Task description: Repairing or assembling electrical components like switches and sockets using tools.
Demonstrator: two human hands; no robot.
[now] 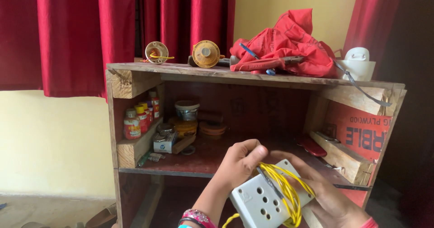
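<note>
My left hand (238,163) and my right hand (326,195) hold a white plastic socket box (262,201) low in the middle of the head view. Round pin holes show on its near face. A coil of yellow wire (285,190) lies over the box's top. My left thumb and fingers pinch the wire at the box's upper edge. My right hand cups the box from behind and below on the right. Bangles ring my left wrist.
A wooden plywood shelf unit (131,83) stands in front of me. Its top carries two round yellow fittings (205,54), a red cloth (289,40), a red-handled tool (266,64) and a white object (359,63). Small bottles (135,119) and jars (186,111) fill the inner shelf. Red curtains (68,33) hang behind.
</note>
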